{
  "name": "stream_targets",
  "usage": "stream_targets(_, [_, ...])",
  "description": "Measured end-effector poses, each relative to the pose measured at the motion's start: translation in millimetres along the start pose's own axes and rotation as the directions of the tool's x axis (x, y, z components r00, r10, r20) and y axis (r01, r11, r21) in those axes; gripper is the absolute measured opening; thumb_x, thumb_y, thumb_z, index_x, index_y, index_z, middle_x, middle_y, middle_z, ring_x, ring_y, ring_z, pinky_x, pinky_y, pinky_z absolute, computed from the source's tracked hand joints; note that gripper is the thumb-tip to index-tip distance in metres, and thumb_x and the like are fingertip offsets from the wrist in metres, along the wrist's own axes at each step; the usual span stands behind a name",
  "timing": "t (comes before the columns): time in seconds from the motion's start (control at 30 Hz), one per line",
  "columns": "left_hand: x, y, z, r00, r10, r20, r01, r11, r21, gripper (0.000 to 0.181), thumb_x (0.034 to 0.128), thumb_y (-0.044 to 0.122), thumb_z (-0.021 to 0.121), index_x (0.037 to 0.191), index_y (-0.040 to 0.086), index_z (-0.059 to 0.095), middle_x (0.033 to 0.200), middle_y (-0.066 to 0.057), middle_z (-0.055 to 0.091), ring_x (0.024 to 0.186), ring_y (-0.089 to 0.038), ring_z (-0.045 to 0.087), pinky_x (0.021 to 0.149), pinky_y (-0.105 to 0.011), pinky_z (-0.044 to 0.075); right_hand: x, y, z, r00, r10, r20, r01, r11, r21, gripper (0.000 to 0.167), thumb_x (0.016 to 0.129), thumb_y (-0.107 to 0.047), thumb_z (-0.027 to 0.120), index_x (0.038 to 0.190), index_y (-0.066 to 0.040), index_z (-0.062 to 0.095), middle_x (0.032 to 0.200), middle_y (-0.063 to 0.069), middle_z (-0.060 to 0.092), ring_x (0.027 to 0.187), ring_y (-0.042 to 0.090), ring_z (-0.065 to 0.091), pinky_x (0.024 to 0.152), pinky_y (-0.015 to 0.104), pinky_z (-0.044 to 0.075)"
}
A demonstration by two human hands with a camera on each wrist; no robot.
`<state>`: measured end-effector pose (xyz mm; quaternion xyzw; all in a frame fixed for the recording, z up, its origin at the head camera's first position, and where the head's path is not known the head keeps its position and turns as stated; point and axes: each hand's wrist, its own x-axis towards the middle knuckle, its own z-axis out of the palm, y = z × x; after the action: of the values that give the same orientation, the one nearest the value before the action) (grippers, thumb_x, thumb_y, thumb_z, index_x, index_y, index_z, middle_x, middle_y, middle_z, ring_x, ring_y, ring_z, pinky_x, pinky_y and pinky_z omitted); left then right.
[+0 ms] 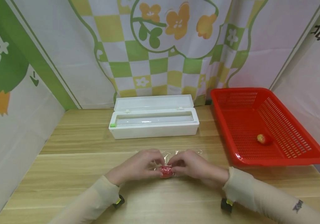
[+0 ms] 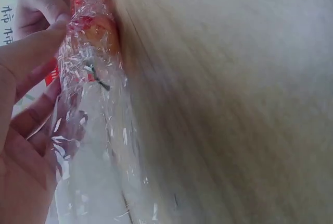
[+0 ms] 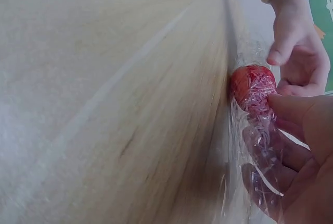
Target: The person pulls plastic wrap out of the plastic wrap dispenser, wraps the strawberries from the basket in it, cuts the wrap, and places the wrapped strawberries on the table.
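Wood-grained and pale, the worktop (image 1: pixel 64 174) runs back to a curtain (image 1: pixel 158 67) printed with green and yellow checks and orange flowers. Near the middle of its front half, between the two hands, a small red fruit (image 1: pixel 165 171) lies wrapped in clear film (image 2: pixel 99 146). The film is crinkled tightly over the fruit and trails loose beyond it, and in the left wrist view a thin dark green strip shows through it.

The left hand (image 1: pixel 141 165) grips the wrapped fruit from one side, thumb at its edge and fingers bent behind the film. From the other side the right hand (image 1: pixel 194 165) holds it too, its thumb pressed against the red surface and its fingers behind the clear layer. Both forearms wear light sleeves (image 1: pixel 242 188), with a small black device (image 1: pixel 227 205) under each wrist.

Behind the hands stands a long white box (image 1: pixel 154 132), its lid (image 1: pixel 154 102) tipped back and a roll (image 1: pixel 154 120) lying inside; a bright green piece (image 1: pixel 113 125) sits at its left end. To the right is a red slotted basket (image 1: pixel 280 161), holding a red-and-yellow fruit (image 1: pixel 263 139) on its floor.
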<state>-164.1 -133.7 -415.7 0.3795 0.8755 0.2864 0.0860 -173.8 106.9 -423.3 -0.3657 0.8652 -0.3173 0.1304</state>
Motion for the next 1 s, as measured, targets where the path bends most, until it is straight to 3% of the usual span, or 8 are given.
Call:
stream_targets(0.2, [0.8, -0.9, 1.8, 0.999, 0.037, 0.0, -0.037, 0.998, 0.042, 0.02, 0.0832, 0.026, 0.079, 0.1, 0.022, 0.069, 0.098, 0.012, 0.068, 0.091, -0.002, 0.062, 0.087, -0.024, 0.055, 1.2, 1.9, 0.4, 0.999, 0.009, -0.054, -0.011, 1.0, -0.03, 0.02, 0.086, -0.019, 0.076, 0.106, -0.019, 0.074, 0.098, -0.007, 0.075, 0.089, 0.005, 0.067, 0.083, 0.026, 0.056])
stream_targets(0.33, [1.6, -2.6, 1.0, 1.0, -0.007, 0.002, 0.007, 0.997, 0.076, 0.017, 0.0872, 0.027, 0.075, 0.102, 0.022, 0.07, 0.098, 0.013, 0.069, 0.091, -0.001, 0.062, 0.086, -0.024, 0.055, 2.3, -1.0, -0.8, 0.995, -0.007, -0.096, -0.001, 0.997, -0.078, 0.02, 0.085, -0.023, 0.078, 0.104, -0.022, 0.074, 0.099, -0.009, 0.075, 0.091, 0.008, 0.068, 0.084, 0.028, 0.056])
stream_targets(0.47, [2.0, -3.2, -0.1, 0.999, -0.044, 0.005, 0.044, 0.994, 0.099, 0.017, 0.0889, 0.031, 0.073, 0.103, 0.021, 0.072, 0.099, 0.011, 0.072, 0.09, -0.002, 0.064, 0.085, -0.025, 0.055, 3.5, -3.1, -0.3, 0.998, -0.013, -0.067, 0.009, 0.998, -0.06, 0.023, 0.08, -0.025, 0.082, 0.101, -0.028, 0.074, 0.097, -0.018, 0.072, 0.09, 0.002, 0.066, 0.085, 0.026, 0.055])
stream_targets(0.6, [0.7, -3.4, -1.0, 0.999, -0.051, -0.01, 0.051, 0.991, 0.125, 0.023, 0.0895, 0.032, 0.072, 0.108, 0.018, 0.072, 0.104, 0.007, 0.071, 0.096, -0.007, 0.065, 0.089, -0.028, 0.056, 4.5, -1.9, 3.2, 0.999, -0.017, -0.05, 0.013, 0.998, -0.068, 0.027, 0.078, -0.019, 0.083, 0.103, -0.025, 0.073, 0.097, -0.016, 0.072, 0.09, 0.001, 0.064, 0.084, 0.024, 0.055])
stream_targets(0.73, [0.3, -3.0, -0.8, 0.999, -0.013, -0.036, 0.017, 0.991, 0.13, 0.023, 0.0884, 0.029, 0.074, 0.109, 0.019, 0.072, 0.105, 0.008, 0.067, 0.099, -0.007, 0.063, 0.093, -0.029, 0.055, 6.3, -0.6, 5.4, 0.998, 0.037, -0.058, -0.04, 0.997, -0.062, 0.021, 0.081, -0.023, 0.081, 0.098, -0.026, 0.07, 0.092, -0.016, 0.071, 0.086, 0.001, 0.065, 0.081, 0.024, 0.056])
stream_targets(0.87, [1.5, -2.2, 0.0, 0.999, 0.035, -0.029, -0.032, 0.993, 0.116, 0.022, 0.084, 0.026, 0.078, 0.104, 0.021, 0.072, 0.101, 0.011, 0.065, 0.096, -0.003, 0.061, 0.092, -0.026, 0.054, 7.4, -0.2, 4.6, 0.991, 0.131, -0.039, -0.131, 0.991, 0.017, 0.017, 0.083, -0.03, 0.08, 0.092, -0.033, 0.067, 0.087, -0.022, 0.069, 0.083, 0.001, 0.063, 0.081, 0.026, 0.054])
stream_targets(1.0, [3.1, -2.0, -0.2, 0.999, 0.026, -0.026, -0.023, 0.991, 0.13, 0.022, 0.0846, 0.026, 0.078, 0.105, 0.022, 0.071, 0.101, 0.012, 0.066, 0.095, -0.002, 0.061, 0.091, -0.024, 0.054, 8.5, -0.1, 3.3, 0.989, 0.127, -0.069, -0.127, 0.992, 0.008, 0.014, 0.084, -0.029, 0.079, 0.094, -0.033, 0.07, 0.088, -0.022, 0.069, 0.084, 0.002, 0.062, 0.081, 0.028, 0.053])
